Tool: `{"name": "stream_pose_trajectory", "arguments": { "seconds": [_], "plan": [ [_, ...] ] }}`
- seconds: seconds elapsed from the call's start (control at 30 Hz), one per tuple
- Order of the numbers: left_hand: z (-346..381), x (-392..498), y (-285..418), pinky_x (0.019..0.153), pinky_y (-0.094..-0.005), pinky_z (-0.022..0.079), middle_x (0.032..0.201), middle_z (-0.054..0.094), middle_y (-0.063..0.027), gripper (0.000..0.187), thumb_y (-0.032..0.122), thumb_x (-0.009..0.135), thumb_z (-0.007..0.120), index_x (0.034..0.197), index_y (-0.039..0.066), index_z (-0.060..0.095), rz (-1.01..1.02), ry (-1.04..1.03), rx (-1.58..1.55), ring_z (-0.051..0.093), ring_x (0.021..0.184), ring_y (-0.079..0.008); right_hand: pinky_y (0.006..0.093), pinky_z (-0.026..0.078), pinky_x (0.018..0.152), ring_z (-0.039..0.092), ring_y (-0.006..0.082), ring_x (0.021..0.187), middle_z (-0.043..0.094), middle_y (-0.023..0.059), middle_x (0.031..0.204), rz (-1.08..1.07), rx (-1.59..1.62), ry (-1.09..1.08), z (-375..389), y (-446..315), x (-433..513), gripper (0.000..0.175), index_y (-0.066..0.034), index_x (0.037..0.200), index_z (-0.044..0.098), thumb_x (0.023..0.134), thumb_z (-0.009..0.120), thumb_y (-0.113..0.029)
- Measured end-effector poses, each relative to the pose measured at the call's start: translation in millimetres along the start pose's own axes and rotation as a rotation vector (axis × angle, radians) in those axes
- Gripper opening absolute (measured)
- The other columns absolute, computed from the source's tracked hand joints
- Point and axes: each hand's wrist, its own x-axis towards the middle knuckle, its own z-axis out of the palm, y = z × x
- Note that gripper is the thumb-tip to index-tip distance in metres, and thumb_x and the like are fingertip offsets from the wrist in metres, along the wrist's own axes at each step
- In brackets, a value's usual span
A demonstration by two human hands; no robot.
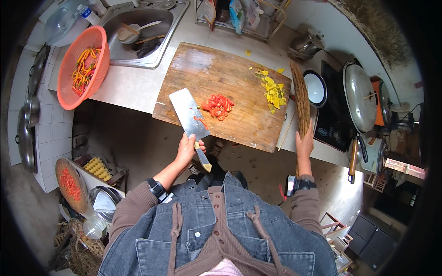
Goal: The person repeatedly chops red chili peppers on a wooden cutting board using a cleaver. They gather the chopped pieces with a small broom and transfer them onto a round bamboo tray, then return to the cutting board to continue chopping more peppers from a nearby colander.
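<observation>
My left hand (pixel 188 149) grips a cleaver (pixel 190 112) where the blade meets the dark handle, whose brass-coloured butt points back at me. Bits of red chilli cling to the broad blade, which overlaps the near left edge of a wooden cutting board (pixel 238 70). Just right of the blade lies a heap of sliced red chillies (pixel 218 106). Chopped yellow-green pieces (pixel 274 91) are gathered at the board's right side. In my right hand (pixel 305 140) is a long bundle of stiff brown fibres, like a bamboo pot brush (pixel 299 95), beside the board's right edge.
An orange plastic colander (pixel 104 51) of red and yellow chillies stands at left, beside a steel sink (pixel 162 20) with a bowl. At right are a white bowl (pixel 315 88), a black cooktop (pixel 328 127) and a lidded wok (pixel 361 98). A chopstick (pixel 286 134) lies near the brush.
</observation>
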Motion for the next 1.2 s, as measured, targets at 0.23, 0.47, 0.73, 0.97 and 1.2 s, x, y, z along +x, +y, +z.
{"name": "stream_pose_trajectory", "arguments": {
  "seconds": [0.23, 0.47, 0.73, 0.97, 1.2],
  "plan": [
    [36, 14, -6, 0.06, -0.031, 0.054, 0.082, 0.058, -0.0081, 0.023, 0.021, 0.101, 0.034, 0.117, 0.006, 0.039, 0.018, -0.081, 0.091, 0.062, 0.065, -0.0169, 0.0386, 0.046, 0.092, 0.054, 0.0365, 0.116, 0.05, 0.0233, 0.131, -0.164, 0.252, -0.284, -25, -76, -50, 0.081, -0.017, 0.147, 0.023, 0.077, 0.065, -0.016],
    [56, 25, -3, 0.058, -0.032, 0.054, 0.078, 0.061, -0.0118, 0.026, 0.019, 0.099, 0.036, 0.114, -0.001, 0.041, 0.071, -0.054, 0.143, 0.063, 0.06, -0.0187, 0.0409, 0.044, 0.096, 0.055, 0.0395, 0.113, 0.055, 0.0268, 0.122, -0.182, 0.324, -0.605, 6, -114, -55, 0.085, -0.0214, 0.148, 0.019, 0.077, 0.065, -0.024],
    [78, 42, 6, 0.055, -0.0316, 0.053, 0.075, 0.059, -0.0091, 0.025, 0.018, 0.099, 0.035, 0.116, 0.001, 0.039, 0.018, -0.133, 0.151, 0.06, 0.058, -0.0169, 0.0361, 0.041, 0.1, 0.054, 0.0317, 0.118, 0.054, 0.0228, 0.126, -0.099, 0.465, -0.75, 5, -122, -55, 0.079, -0.0162, 0.146, 0.027, 0.076, 0.065, -0.022],
    [76, 44, 7, 0.059, -0.0326, 0.054, 0.081, 0.058, -0.0077, 0.02, 0.018, 0.099, 0.035, 0.114, 0.006, 0.039, 0.03, -0.255, 0.007, 0.061, 0.067, -0.0165, 0.0357, 0.039, 0.101, 0.05, 0.0309, 0.122, 0.05, 0.022, 0.132, -0.116, 0.476, -0.742, -1, -128, -57, 0.08, -0.0116, 0.146, 0.026, 0.077, 0.065, -0.022],
    [45, 24, 34, 0.064, -0.0335, 0.056, 0.085, 0.058, -0.0073, 0.02, 0.02, 0.1, 0.038, 0.117, 0.009, 0.038, 0.006, -0.238, -0.158, 0.061, 0.069, -0.0163, 0.0373, 0.04, 0.101, 0.052, 0.0346, 0.12, 0.052, 0.0242, 0.128, -0.211, 0.397, -0.814, -19, -175, -50, 0.082, -0.0142, 0.147, 0.022, 0.078, 0.064, -0.025]
  ]
}}
